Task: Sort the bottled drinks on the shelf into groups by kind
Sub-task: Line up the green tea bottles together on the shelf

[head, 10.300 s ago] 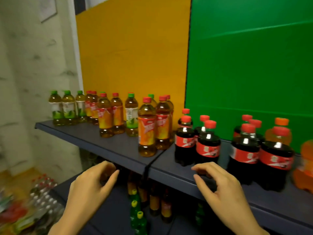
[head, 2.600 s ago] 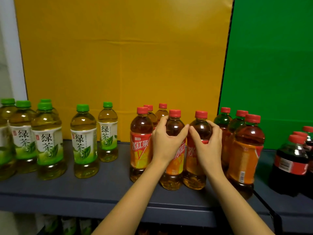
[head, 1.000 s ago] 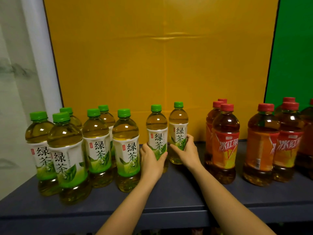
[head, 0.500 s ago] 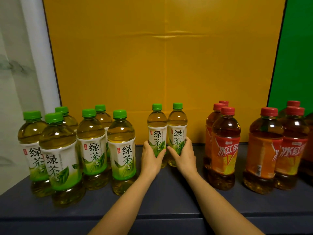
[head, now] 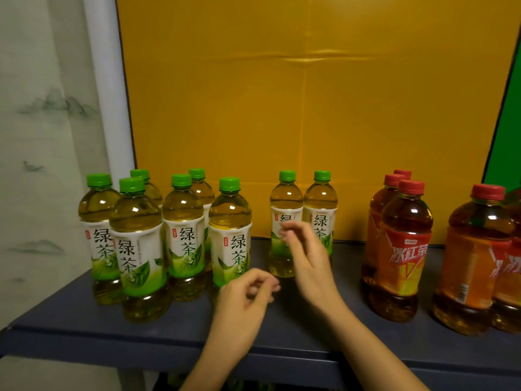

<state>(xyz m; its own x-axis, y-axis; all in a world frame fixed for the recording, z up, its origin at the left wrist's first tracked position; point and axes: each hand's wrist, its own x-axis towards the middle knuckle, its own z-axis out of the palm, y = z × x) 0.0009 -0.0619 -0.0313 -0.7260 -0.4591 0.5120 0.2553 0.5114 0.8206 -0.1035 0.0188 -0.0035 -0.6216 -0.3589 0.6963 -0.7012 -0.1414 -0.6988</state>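
Nearest the camera, the left hand (head: pixel 244 295) hangs over the front of the shelf (head: pixel 84 330) with its fingers loosely curled and nothing in them. The right hand (head: pixel 308 263) is a little farther in, fingers relaxed and slightly bent, also holding nothing. Both are blurred by motion. Half a second ago each hand was wrapped round the base of one green tea bottle; now they have let go and drawn back toward the person.

Beyond the left hand, six green tea bottles (head: pixel 183 221) stand upright in a tight cluster on the left of the shelf. The two just-released bottles (head: pixel 286 200) stand upright side by side farther back, partly behind the right hand, with a gap between them and the cluster. To the right, well apart, the red-capped iced tea bottles (head: pixel 406 238) form their own group. A yellow board (head: pixel 282 108) closes the back, with a green board (head: pixel 511 131) at the far right edge.

The release suggests the green tea is now gathered on the left. The pair could still be pushed closer to the six, and drinks out of view to the right cannot be judged.
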